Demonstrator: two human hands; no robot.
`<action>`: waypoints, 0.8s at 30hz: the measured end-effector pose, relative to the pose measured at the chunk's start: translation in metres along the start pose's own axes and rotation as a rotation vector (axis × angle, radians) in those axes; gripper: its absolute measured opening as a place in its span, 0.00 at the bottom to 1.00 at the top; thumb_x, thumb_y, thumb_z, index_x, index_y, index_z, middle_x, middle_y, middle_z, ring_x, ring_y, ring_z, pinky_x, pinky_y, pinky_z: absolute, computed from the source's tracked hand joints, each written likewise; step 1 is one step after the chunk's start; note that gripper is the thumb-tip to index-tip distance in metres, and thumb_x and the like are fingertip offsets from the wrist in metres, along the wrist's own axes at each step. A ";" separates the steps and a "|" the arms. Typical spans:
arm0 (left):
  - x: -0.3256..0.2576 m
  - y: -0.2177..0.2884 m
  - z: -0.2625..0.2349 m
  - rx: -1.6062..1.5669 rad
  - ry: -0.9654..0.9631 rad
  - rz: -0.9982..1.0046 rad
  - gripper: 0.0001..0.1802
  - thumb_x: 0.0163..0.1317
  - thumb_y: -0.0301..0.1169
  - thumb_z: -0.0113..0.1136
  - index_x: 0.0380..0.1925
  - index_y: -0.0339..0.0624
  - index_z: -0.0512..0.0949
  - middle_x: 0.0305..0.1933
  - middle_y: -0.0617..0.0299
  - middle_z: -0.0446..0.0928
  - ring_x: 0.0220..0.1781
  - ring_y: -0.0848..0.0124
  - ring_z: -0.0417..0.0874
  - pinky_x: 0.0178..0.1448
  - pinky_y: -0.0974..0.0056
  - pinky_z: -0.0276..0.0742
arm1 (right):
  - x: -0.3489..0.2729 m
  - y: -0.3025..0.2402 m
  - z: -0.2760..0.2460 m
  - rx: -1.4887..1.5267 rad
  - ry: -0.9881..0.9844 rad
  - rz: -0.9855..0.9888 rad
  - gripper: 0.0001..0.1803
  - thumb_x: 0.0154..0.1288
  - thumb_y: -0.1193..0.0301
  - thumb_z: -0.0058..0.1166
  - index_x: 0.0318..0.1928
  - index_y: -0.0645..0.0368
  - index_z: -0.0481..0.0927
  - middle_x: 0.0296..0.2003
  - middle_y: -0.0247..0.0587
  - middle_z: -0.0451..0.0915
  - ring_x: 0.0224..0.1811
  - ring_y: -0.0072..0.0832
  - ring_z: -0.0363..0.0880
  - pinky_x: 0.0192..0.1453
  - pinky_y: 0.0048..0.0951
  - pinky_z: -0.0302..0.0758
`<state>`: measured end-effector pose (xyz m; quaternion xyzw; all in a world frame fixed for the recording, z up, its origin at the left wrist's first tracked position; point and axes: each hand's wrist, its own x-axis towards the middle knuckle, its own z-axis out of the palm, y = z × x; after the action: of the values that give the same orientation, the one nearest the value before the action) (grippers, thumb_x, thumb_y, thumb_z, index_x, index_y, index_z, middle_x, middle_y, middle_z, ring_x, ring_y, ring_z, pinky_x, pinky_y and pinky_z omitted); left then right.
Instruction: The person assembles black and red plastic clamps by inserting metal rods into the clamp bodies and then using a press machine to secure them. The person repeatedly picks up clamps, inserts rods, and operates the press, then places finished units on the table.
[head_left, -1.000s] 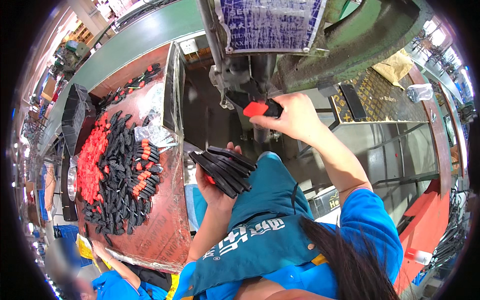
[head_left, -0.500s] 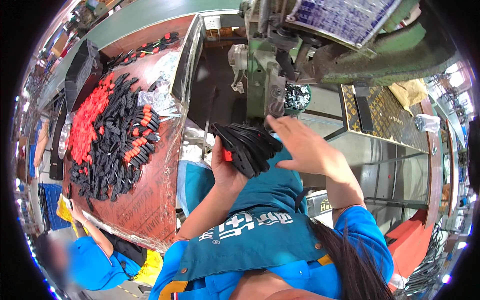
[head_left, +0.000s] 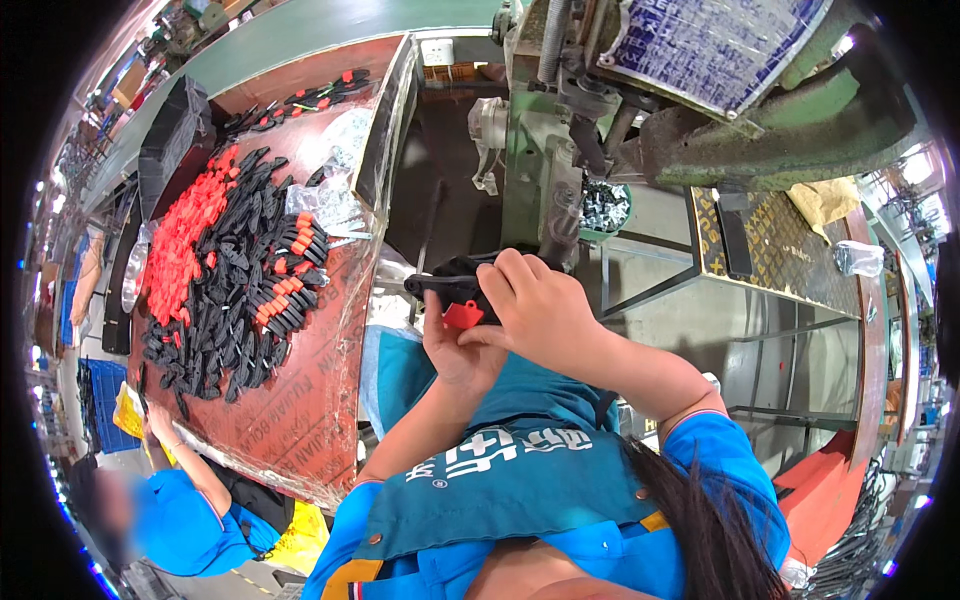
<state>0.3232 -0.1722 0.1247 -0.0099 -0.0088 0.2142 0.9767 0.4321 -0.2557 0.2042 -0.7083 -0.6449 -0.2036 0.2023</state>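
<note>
In front of my lap, my left hand (head_left: 460,355) grips a bundle of black plastic parts (head_left: 438,284) from below, its thumb upright against the near side. A red piece (head_left: 463,314) sticks out of the bundle between my two hands. My right hand (head_left: 535,305) is closed over the bundle's right side, fingers bent across the top. It hides much of the bundle, so how many parts are in it does not show. Just beyond my hands stands the lower metal part (head_left: 562,215) of a green machine (head_left: 530,160).
On the left, a red-brown table (head_left: 290,410) bears a heap of black parts (head_left: 230,260) and red pieces (head_left: 190,240). A black bin (head_left: 178,135) sits at its far side. A green bucket of metal bits (head_left: 605,205) stands behind the machine. A co-worker (head_left: 185,520) is at lower left.
My right hand, spread and apart from the bundle before, has moved left and closed onto it. The bundle has turned, and its red piece shows more fully.
</note>
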 end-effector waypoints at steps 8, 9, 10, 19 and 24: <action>0.007 -0.005 0.010 0.116 0.150 0.082 0.41 0.62 0.64 0.57 0.58 0.37 0.72 0.60 0.55 0.77 0.65 0.60 0.74 0.72 0.53 0.66 | -0.002 0.018 -0.008 0.130 0.056 0.152 0.33 0.52 0.39 0.62 0.33 0.60 0.73 0.24 0.40 0.74 0.25 0.36 0.80 0.23 0.34 0.75; 0.008 -0.002 0.007 0.136 0.168 0.128 0.40 0.63 0.62 0.58 0.59 0.37 0.72 0.63 0.53 0.75 0.66 0.57 0.73 0.73 0.52 0.65 | -0.002 0.024 -0.019 0.136 0.068 0.183 0.33 0.53 0.38 0.62 0.32 0.59 0.73 0.23 0.40 0.74 0.24 0.37 0.80 0.23 0.35 0.75; 0.008 0.002 0.002 0.071 0.156 0.106 0.39 0.63 0.61 0.58 0.59 0.37 0.73 0.63 0.52 0.74 0.67 0.57 0.72 0.74 0.51 0.64 | -0.002 0.031 -0.031 0.137 0.015 0.283 0.34 0.47 0.41 0.69 0.36 0.59 0.78 0.21 0.42 0.77 0.24 0.40 0.81 0.27 0.38 0.76; 0.014 -0.003 0.001 -0.044 0.058 -0.010 0.33 0.67 0.53 0.56 0.63 0.41 0.70 0.64 0.53 0.73 0.68 0.56 0.71 0.75 0.48 0.62 | 0.005 0.096 -0.049 -0.076 0.139 0.339 0.26 0.46 0.45 0.68 0.29 0.56 0.82 0.16 0.42 0.79 0.20 0.39 0.82 0.26 0.37 0.79; 0.009 0.004 0.005 0.069 0.142 0.056 0.32 0.68 0.52 0.54 0.63 0.42 0.70 0.64 0.53 0.73 0.68 0.56 0.71 0.74 0.48 0.63 | 0.010 0.099 -0.044 -0.097 -0.205 0.427 0.31 0.49 0.39 0.63 0.28 0.59 0.83 0.19 0.48 0.80 0.26 0.44 0.84 0.33 0.41 0.81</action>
<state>0.3297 -0.1641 0.1296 0.0083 0.0682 0.2403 0.9683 0.5308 -0.2802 0.2440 -0.8544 -0.4871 -0.1141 0.1401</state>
